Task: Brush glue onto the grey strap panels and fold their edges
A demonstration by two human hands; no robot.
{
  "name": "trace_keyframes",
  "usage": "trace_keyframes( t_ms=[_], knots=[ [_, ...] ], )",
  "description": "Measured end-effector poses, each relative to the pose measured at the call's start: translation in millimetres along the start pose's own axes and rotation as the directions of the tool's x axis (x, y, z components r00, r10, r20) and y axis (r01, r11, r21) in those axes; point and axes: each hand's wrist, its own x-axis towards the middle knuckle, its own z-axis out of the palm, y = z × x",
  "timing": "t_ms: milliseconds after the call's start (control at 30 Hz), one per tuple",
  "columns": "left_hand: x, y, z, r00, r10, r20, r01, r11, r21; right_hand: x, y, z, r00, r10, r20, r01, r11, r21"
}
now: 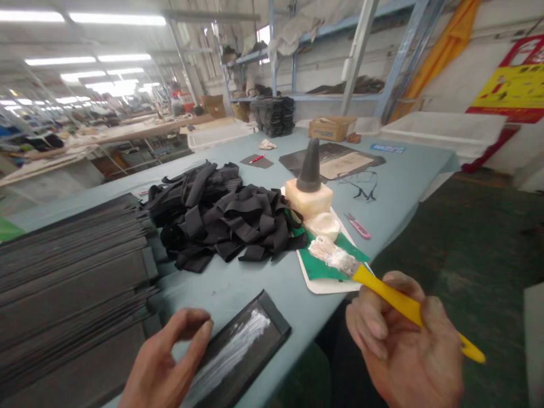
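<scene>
Pinched between thumb and fingers, the brush (386, 292) sits in my right grip (408, 340), its bristles (329, 254) caked in white, up by the green board (318, 267). My left grip (170, 357) curls thumb toward forefinger at the panel (255, 352); whether they meet or pinch anything, I cannot tell. That panel lies on the bench (221, 288) right in front of me, with a white streak (229, 357) along its middle. I judge its coating well under way, though dark borders show bare and the near end runs out of sight. Farther out, the strips (229, 221) sit loose in a heap, none on the part of the panel I see. To the left lies a stack (106, 277) of panels, no white on the faces showing; whether these are finished or waiting, I cannot say.
</scene>
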Motion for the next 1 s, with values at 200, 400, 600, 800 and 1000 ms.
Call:
trace_keyframes(
  t_ms=[200, 400, 600, 800, 1000],
  knots=[
    [87.2, 81.1, 59.9, 0.982, 0.125, 0.141, -0.133, 0.99, 0.046, 21.1, 8.0, -0.5, 0.978, -0.207, 0.035, 0.209, 0.977, -0.039],
    [124.7, 119.0, 104.0, 0.994, 0.023, 0.105, -0.079, 0.822, 0.564, 32.3, 18.0, -0.9, 0.908, -0.418, -0.022, 0.406, 0.893, -0.192],
    [129.6, 120.7, 112.7, 0.997, 0.015, 0.071, -0.052, 0.826, 0.562, 24.6, 21.9, -27.7, 0.894, -0.446, -0.049, 0.409, 0.855, -0.318],
    [137.3, 123.6, 93.7, 0.996, 0.074, -0.045, -0.047, 0.899, 0.435, 9.2, 25.8, -57.0, 0.888, -0.457, 0.051, 0.422, 0.766, -0.485],
    [144.7, 130.9, 72.6, 0.974, 0.212, -0.079, -0.157, 0.883, 0.443, 5.7, 22.4, -66.1, 0.857, -0.455, 0.243, 0.502, 0.625, -0.598]
  ],
)
